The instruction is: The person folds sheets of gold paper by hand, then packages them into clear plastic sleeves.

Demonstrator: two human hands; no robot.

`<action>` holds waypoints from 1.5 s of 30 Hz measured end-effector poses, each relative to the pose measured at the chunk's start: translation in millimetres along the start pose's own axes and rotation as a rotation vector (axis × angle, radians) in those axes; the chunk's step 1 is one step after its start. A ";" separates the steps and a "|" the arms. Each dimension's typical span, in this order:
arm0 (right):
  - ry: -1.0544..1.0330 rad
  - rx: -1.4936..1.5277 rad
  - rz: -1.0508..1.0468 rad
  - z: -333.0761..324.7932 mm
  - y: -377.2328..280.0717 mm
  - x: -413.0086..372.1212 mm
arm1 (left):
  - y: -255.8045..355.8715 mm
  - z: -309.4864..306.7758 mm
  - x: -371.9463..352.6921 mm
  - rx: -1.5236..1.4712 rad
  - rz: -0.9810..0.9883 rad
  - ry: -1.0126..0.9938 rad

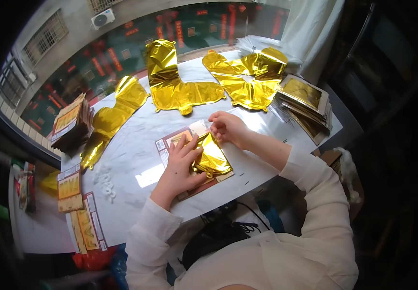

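A folded gold foil balloon (214, 158) lies on a flat printed package card (164, 145) near the table's front edge. My left hand (181, 165) lies flat on the balloon's left part, fingers spread, pressing it down. My right hand (226, 127) is at the card's top right corner, fingers curled and pinching the clear edge of the packaging (200, 127) next to the foil. Both sleeves are white.
Three larger gold foil balloons (175, 84) (250, 77) (110, 118) lie spread across the white marble table (131, 145). Stacks of packaged cards stand at the right (305, 104) and far left (71, 123). Loose cards (80, 212) and small white pieces (105, 181) lie at the left front.
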State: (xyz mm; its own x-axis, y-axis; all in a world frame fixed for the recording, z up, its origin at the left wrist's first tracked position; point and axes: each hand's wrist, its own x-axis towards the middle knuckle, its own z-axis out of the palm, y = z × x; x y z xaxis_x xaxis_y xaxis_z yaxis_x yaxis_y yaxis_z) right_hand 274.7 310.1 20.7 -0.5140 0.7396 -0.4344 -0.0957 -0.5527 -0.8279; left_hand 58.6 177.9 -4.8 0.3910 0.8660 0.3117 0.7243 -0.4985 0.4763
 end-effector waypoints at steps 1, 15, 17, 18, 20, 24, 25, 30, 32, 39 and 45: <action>-0.001 -0.095 -0.096 -0.8 -0.5 -1.4 | -0.2 0.6 -0.3 -0.016 -0.003 0.014; -0.253 -1.668 -0.899 3.4 50.9 -31.5 | 2.0 2.0 -1.3 -0.060 -0.050 0.022; -0.223 -1.670 -0.926 3.1 51.3 -32.0 | 8.2 -2.8 0.3 -0.150 -0.048 0.114; -0.223 -1.667 -0.929 3.3 51.2 -32.6 | 15.5 -7.7 0.7 -0.147 -0.048 0.113; -0.221 -1.698 -0.927 3.9 50.6 -33.8 | 36.0 -17.5 -2.2 0.113 -0.095 0.158; -0.232 -1.681 -0.925 3.3 51.3 -32.2 | 59.0 4.9 -34.2 0.226 -0.401 0.129; -0.226 -1.679 -0.934 3.7 50.7 -33.5 | 62.2 9.3 -40.8 0.262 -0.449 0.077; -0.228 -1.673 -0.960 2.6 51.3 -31.4 | 70.9 15.5 -50.7 0.342 -0.483 0.034; -0.226 -1.680 -0.959 2.8 51.0 -31.3 | 76.5 16.3 -55.0 0.378 -0.499 0.008; -0.208 -1.656 -0.971 2.1 53.8 -30.3 | 120.7 -19.5 -110.8 0.370 -0.625 -0.192; -0.205 -1.629 -0.994 2.7 54.4 -31.0 | 116.1 -52.2 -171.6 0.280 -0.835 -0.237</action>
State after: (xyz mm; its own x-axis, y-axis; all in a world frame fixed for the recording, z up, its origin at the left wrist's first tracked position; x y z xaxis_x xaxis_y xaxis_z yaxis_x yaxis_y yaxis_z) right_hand 283.2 256.1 -10.0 -0.8747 0.3985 0.2760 0.3347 0.9083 -0.2510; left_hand 45.9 -30.6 40.0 -0.2389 0.9418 -0.2365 0.9235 0.2956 0.2444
